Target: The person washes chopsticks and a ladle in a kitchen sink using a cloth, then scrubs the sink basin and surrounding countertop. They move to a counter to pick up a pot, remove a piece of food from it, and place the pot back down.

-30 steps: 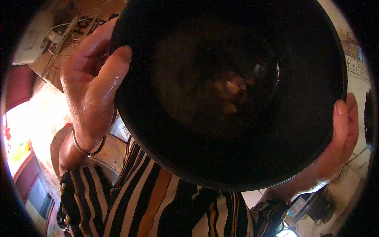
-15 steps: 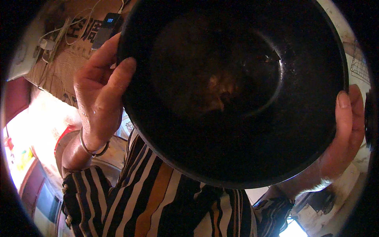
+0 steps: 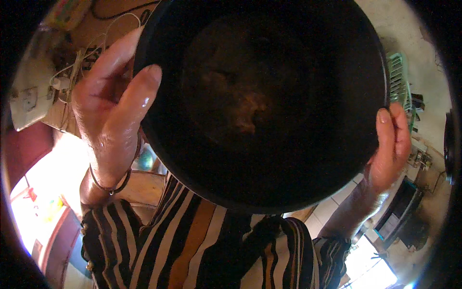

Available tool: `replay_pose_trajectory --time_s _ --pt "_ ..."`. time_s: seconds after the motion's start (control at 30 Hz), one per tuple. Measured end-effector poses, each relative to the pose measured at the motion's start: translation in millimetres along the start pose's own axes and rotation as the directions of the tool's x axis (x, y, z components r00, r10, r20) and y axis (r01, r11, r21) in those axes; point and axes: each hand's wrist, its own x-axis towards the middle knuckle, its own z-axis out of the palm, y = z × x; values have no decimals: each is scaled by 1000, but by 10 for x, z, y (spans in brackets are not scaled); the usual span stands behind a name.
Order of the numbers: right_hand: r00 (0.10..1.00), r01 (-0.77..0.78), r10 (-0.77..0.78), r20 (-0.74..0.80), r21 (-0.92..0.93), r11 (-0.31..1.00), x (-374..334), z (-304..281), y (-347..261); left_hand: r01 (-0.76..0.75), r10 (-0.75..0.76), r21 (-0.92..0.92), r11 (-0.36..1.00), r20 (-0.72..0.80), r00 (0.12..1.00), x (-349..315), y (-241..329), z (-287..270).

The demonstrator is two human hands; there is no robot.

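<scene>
A: Entry, head view. The large black round pan [image 3: 269, 101] is raised close to the camera and fills most of the frame, its dark inside facing the lens. The left hand [image 3: 113, 120] clasps the left rim with the thumb laid inside the pan; the right hand [image 3: 392, 149] clasps the right rim, fingertips curled over the edge. Both hands are closed on the pan, neither free.

B: Step in hand?

A: Judged as carrying or tipping the pan with both hands. A brownish patch [image 3: 248, 108] sits on the pan's floor; residue or food, cannot tell. The next move likely calls for an even two-handed grip, since the left thumb looks wet.

B: Packages, signs?

A: Upper left, a pale flat wall box [image 3: 29, 103] with white cords [image 3: 72, 77] beside it. A light green slatted rack [image 3: 397, 77] at right. No labels legible. A thin bangle [image 3: 113, 185] rings the left wrist above a striped sleeve [image 3: 159, 241].
</scene>
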Motion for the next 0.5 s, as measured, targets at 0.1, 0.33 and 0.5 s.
replay_pose_trajectory --time_s 0.1,0.33,0.5 --pt "996 -84 83 19 68 994 -109 -103 268 24 -8 -94 995 167 986 75 188 14" --pt "991 -122 70 112 576 809 -450 429 578 4 -43 266 964 142 989 240 443 -317" --pt "996 -60 92 -10 686 725 -648 862 70 94 -114 86 992 269 956 286 862 -569"
